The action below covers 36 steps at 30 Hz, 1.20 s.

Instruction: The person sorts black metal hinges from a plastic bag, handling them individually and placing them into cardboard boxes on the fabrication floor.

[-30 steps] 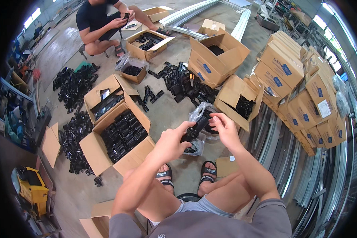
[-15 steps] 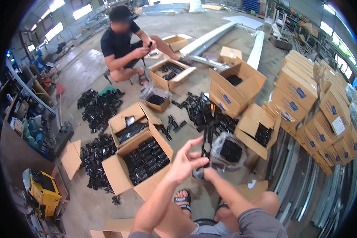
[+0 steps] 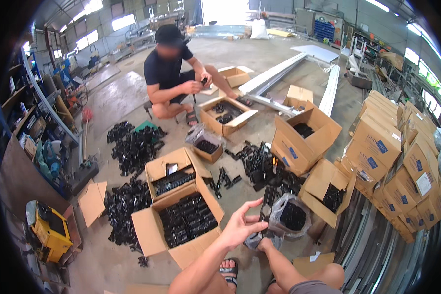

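Observation:
My left hand point(image 3: 244, 224) pinches a long black plastic part point(image 3: 267, 200) between thumb and fingers; the part stands upright and has a round opening midway. Just below its lower end, my right hand point(image 3: 265, 244) is closed, its fingers mostly hidden, so what they grip cannot be made out. Behind my hands sits a clear plastic bag point(image 3: 275, 211) full of small black pieces. To the left, an open cardboard box point(image 3: 149, 235) holds rows of black parts. Beyond the bag lies a loose heap of black parts point(image 3: 259, 164).
Across from me a person point(image 3: 169, 73) squats, handling a small black piece over an open carton point(image 3: 221, 128). More black parts point(image 3: 137, 147) are heaped at left. Stacked cartons point(image 3: 377, 137) and long metal profiles point(image 3: 362, 259) line the right side. A yellow machine point(image 3: 51, 235) stands at lower left.
My view has tilted up and shifted slightly left, so the scene sits lower and farther right. Both hands stay together at the black part, which now leans a little to the right.

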Tool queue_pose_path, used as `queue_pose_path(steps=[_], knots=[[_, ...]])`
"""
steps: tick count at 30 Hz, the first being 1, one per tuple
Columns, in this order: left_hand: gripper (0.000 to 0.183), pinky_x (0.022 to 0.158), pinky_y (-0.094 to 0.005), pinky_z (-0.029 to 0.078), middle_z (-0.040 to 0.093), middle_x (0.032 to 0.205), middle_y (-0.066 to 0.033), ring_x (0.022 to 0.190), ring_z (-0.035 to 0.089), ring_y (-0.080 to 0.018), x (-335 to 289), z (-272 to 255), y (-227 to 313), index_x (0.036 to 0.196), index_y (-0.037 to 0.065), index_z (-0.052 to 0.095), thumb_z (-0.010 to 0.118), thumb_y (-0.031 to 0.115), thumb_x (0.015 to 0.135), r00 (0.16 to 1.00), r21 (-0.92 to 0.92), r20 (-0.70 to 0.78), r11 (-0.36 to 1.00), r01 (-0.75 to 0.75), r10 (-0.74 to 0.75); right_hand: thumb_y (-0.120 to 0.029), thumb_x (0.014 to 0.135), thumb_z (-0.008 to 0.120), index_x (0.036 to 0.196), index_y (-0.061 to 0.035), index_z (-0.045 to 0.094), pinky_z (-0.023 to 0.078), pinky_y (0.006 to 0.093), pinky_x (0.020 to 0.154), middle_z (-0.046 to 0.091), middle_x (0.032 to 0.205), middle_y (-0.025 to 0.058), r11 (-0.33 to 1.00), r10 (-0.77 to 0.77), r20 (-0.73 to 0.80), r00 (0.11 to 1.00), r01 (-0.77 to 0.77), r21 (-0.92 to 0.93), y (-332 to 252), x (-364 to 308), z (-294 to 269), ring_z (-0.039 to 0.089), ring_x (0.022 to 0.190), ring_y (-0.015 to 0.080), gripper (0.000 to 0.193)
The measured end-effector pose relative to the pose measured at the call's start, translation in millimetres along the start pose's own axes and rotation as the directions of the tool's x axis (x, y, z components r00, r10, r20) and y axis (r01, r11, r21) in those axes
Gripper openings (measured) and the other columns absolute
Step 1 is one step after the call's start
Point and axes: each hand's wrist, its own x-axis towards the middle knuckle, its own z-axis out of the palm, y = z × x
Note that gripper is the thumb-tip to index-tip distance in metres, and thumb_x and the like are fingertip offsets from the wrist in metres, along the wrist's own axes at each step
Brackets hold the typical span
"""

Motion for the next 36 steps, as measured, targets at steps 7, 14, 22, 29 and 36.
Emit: queue_pose_path(steps=[7,14,22,29,36], knots=[[0.071,0.087,-0.0291,0.053,0.071,0.113,-0.0166,0.099,0.065,-0.0135,-9,4,10,0.152,0.012,0.036,0.068,-0.005,0.09,1.0,0.017,-0.024,1.0,-0.011,0.011,-0.016,0.083,0.064,0.108,-0.004,0.075,0.053,0.0436,0.093,0.067,0.116,0.0255,1.0,-0.014,-0.065,0.998,0.015,0.01,-12,-19,-13,0.065,0.114,0.0375,0.03],[0.071,0.084,-0.0291,0.055,0.07,0.113,-0.0173,0.096,0.066,-0.0144,-5,4,9,0.151,0.011,0.037,0.069,-0.005,0.09,0.998,-0.04,-0.043,0.998,-0.054,0.052,-0.02,0.083,0.072,0.091,-0.004,0.073,0.055,0.0407,0.081,0.074,0.092,0.0174,0.818,-0.01,-0.444,0.896,0.263,0.512,-13,-58,-85,0.071,0.086,0.0324,0.018],[0.072,0.088,-0.0329,0.055,0.071,0.111,-0.0146,0.097,0.068,-0.0178,-2,12,-9,0.149,0.009,0.037,0.072,-0.003,0.087,0.998,-0.144,-0.02,0.987,-0.068,0.066,-0.004,0.094,0.065,0.106,0.0044,0.068,0.056,0.0269,0.076,0.072,0.096,0.0099,0.245,-0.102,-0.677,0.729,0.678,0.693,-97,-226,-280,0.069,0.083,0.0149,0.016],[0.071,0.086,-0.0293,0.056,0.071,0.11,-0.0141,0.097,0.068,-0.0152,-15,43,-7,0.15,0.008,0.035,0.069,-0.007,0.089,0.99,-0.167,0.088,0.982,-0.091,0.107,-0.003,0.093,0.067,0.11,0.004,0.07,0.055,0.0265,0.08,0.074,0.099,0.0094,0.316,-0.176,-0.783,0.596,0.788,0.529,-104,-296,-301,0.07,0.088,0.0123,0.018],[0.074,0.091,-0.0334,0.055,0.07,0.111,-0.0185,0.104,0.069,-0.0216,-12,51,-16,0.15,0.009,0.034,0.071,-0.005,0.088,0.988,-0.133,0.101,0.986,-0.101,0.115,-0.002,0.089,0.072,0.106,0.0017,0.074,0.054,0.0259,0.077,0.075,0.095,0.0097,0.262,-0.057,-0.86,0.506,0.839,0.477,-108,-296,-286,0.069,0.085,0.011,0.018]])
